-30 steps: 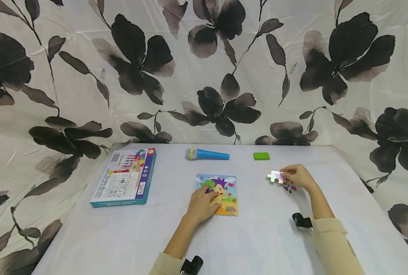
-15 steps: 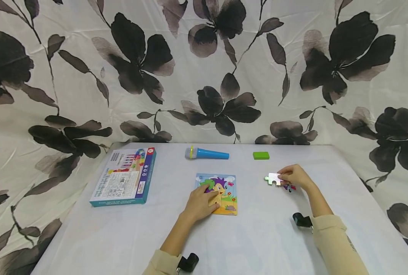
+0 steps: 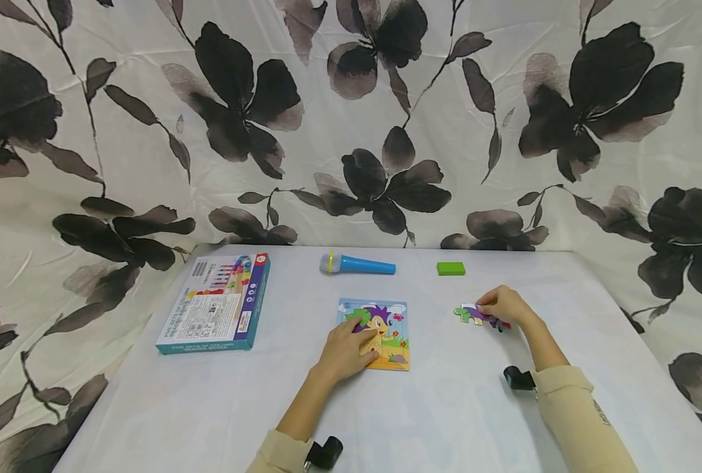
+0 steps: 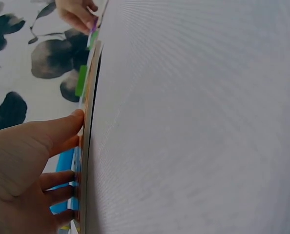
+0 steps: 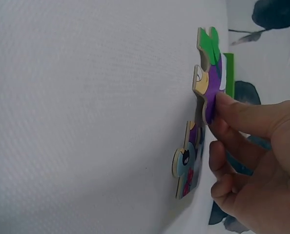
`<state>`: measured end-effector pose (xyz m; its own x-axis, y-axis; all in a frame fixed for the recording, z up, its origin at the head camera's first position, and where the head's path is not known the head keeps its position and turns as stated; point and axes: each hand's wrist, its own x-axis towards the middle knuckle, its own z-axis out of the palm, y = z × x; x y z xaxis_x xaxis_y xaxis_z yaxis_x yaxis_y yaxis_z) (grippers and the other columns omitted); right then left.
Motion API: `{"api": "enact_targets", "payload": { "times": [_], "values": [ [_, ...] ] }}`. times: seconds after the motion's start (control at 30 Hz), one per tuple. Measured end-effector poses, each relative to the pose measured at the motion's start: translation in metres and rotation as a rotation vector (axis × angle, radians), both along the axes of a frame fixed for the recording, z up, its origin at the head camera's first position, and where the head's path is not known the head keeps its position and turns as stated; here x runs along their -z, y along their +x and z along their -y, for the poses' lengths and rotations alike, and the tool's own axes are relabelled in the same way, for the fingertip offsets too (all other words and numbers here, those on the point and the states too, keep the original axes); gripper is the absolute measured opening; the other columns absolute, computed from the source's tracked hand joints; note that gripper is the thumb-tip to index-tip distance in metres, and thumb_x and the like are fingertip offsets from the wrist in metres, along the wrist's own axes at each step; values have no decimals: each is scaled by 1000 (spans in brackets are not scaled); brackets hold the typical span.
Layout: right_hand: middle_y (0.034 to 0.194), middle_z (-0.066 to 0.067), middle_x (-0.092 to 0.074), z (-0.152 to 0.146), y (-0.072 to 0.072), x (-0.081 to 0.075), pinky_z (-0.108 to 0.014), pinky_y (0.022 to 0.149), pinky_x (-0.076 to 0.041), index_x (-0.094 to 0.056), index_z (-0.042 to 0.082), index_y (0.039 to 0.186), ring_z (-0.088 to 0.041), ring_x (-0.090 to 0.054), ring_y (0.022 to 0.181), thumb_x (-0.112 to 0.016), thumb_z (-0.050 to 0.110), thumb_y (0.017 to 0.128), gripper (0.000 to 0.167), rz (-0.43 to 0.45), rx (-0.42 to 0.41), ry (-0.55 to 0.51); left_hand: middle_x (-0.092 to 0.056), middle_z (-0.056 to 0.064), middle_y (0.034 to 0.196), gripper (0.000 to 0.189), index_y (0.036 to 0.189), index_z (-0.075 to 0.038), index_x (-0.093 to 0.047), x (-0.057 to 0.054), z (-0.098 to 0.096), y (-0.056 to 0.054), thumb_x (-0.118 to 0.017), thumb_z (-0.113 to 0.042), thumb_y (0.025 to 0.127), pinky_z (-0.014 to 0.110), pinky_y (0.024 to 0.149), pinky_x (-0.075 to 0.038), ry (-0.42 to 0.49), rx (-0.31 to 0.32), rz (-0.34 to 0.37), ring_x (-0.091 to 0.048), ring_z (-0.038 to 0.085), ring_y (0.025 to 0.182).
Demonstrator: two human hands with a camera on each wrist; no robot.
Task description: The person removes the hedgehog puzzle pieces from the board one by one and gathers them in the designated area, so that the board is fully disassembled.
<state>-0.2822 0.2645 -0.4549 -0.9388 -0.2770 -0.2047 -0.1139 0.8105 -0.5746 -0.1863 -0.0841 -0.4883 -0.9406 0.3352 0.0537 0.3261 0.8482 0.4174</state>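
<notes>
On the white table lies a square picture puzzle of a purple-haired cartoon figure. My left hand rests on its left side, fingers spread and fingertips touching the surface; the picture beneath the hand is hidden. Further right, my right hand pinches a purple, green and yellow puzzle piece between thumb and fingers. The right wrist view has this piece tilted, close over the table. Just below it lies a second puzzle piece with blue, purple and red on it, partly covered by the hand in the head view.
A flat printed box lies at the left. Toward the back edge are a blue toy microphone and a small green block. Behind the table hangs a floral cloth.
The puzzle piece in my right hand has tilted, so its glare is gone and its purple and green print shows. My left hand stays on the puzzle.
</notes>
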Motion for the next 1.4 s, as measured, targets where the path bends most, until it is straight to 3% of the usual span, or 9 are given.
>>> {"api": "enact_targets", "payload": {
  "times": [0.47, 0.7, 0.87, 1.1, 1.27, 1.4],
  "values": [
    [86, -14, -65, 0, 2, 1, -31, 63, -45, -67, -7, 102, -19, -51, 71, -64, 5, 84, 22, -18, -7, 26, -43, 19, 141, 44, 124, -12, -63, 1, -1, -1, -65, -36, 87, 53, 107, -28, 7, 3, -17, -36, 36, 132],
    [90, -17, -64, 6, 5, 2, -43, 72, -49, -65, -9, 104, -26, -55, 79, -75, 23, 79, 42, -58, -62, 75, -42, 20, 142, 44, 124, -12, -63, 1, -1, 0, -64, -35, 87, 53, 108, -27, 17, 2, -12, -35, 37, 133],
    [96, -22, -63, 8, 7, 4, -51, 80, -47, -65, -7, 106, -31, -57, 87, -76, 19, 78, 40, -80, -81, 102, -41, 20, 143, 44, 125, -12, -62, 2, -1, 1, -64, -35, 87, 52, 109, -26, 20, 4, -12, -34, 37, 133],
    [97, -22, -62, 10, 11, 5, -50, 80, -47, -63, -7, 111, -31, -56, 87, -75, 17, 79, 41, -78, -77, 101, -40, 20, 143, 44, 126, -10, -61, 5, 0, 4, -64, -32, 87, 51, 110, -25, 37, 16, -37, -34, 37, 134],
    [106, -28, -57, 31, 19, -1, -56, 85, -43, -53, -8, 124, -43, -50, 100, -74, 25, 81, 58, -141, -16, 118, -42, 21, 141, 43, 123, -7, -62, 4, 1, 5, -66, -30, 86, 50, 109, -27, 52, 22, -60, -36, 38, 132],
    [112, -30, -55, 63, 18, -2, -57, 90, -41, -49, -8, 129, -46, -47, 107, -70, 26, 84, 59, -214, -12, 30, -44, 22, 140, 43, 121, -6, -63, 3, 2, 7, -67, -30, 85, 50, 109, -29, 62, 11, -67, -37, 39, 132]
  ]
}}
